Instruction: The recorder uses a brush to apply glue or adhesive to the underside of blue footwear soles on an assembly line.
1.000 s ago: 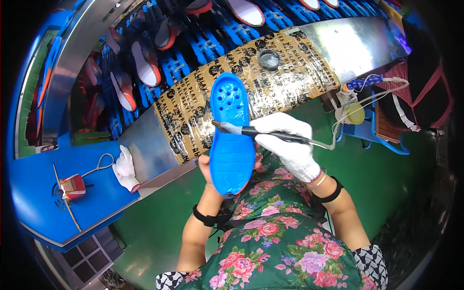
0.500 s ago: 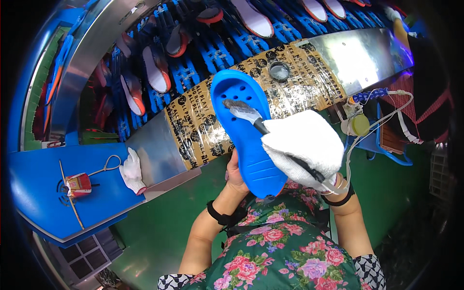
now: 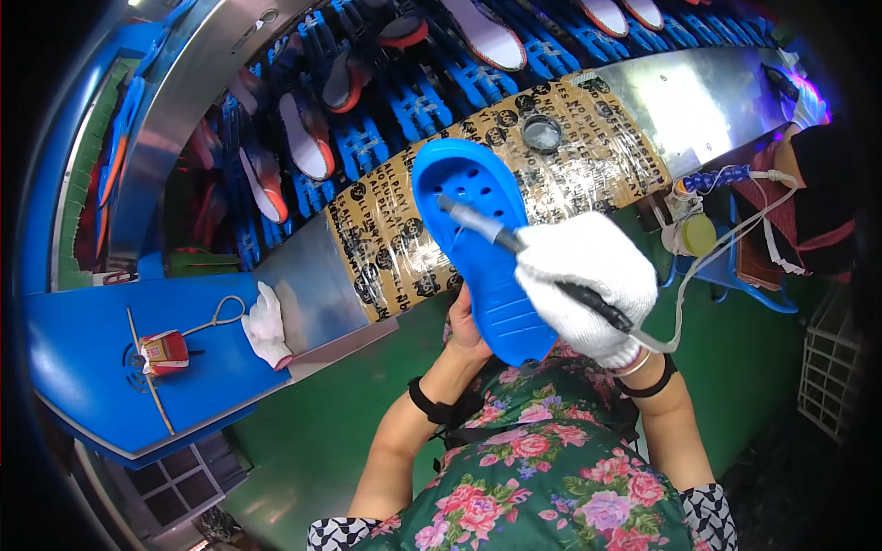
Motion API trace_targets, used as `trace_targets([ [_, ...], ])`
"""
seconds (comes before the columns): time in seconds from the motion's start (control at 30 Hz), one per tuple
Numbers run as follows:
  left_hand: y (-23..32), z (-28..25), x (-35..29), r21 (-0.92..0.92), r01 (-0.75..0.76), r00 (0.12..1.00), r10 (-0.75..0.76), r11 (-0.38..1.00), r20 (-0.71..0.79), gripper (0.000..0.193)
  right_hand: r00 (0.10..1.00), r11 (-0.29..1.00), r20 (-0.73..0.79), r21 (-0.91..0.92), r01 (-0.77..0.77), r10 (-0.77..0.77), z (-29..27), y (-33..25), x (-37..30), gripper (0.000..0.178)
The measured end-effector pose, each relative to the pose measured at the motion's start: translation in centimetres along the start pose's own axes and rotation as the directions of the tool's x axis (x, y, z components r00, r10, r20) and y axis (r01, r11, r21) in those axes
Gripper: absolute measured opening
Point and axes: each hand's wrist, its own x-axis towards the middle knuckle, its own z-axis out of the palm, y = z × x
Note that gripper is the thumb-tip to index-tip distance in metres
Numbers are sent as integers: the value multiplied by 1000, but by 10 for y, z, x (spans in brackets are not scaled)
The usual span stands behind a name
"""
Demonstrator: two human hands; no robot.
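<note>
A blue sole-shaped plastic piece (image 3: pixel 505 308), with a raised rim and several round holes at its wider far end, is tilted in front of me. My left hand (image 3: pixel 466 320), bare, grips it from beneath at the left edge; most of those fingers are hidden behind it. In a white knitted glove, my right hand (image 3: pixel 593 275) is closed round the black handle of a brush (image 3: pixel 473 220). A clear tube (image 3: pixel 663 347) runs from the handle's rear end. The brush tip lies at the left inner side of the holed end.
Behind is a metal ledge (image 3: pixel 691 115) partly covered with printed brown tape (image 3: pixel 381 220), bearing a small round dish (image 3: pixel 542 135). Blue racks (image 3: pixel 418 110) hold shoe soles (image 3: pixel 306 138). At left, a blue table (image 3: pixel 78 331) carries a white glove (image 3: pixel 266 326) and red carton (image 3: pixel 165 354).
The brush's angle has changed, and its bristles look narrower against the holed end. The whole view has shifted slightly. A gloved hand at the far right is no longer visible.
</note>
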Motion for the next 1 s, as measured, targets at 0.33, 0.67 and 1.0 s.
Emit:
trace_targets([
  [0.33,9,39,18,304,4,961,81,953,-266,104,994,997,-108,71,1,6,14,10,-9,24],
  [0.67,17,53,53,324,-213,964,253,922,-86,99,986,983,-136,168,-74,98,24,21,-15,22],
  [1.0,20,65,68,83,-193,981,194,978,-12,104,996,996,-84,87,-16,24,19,23,-18,19],
])
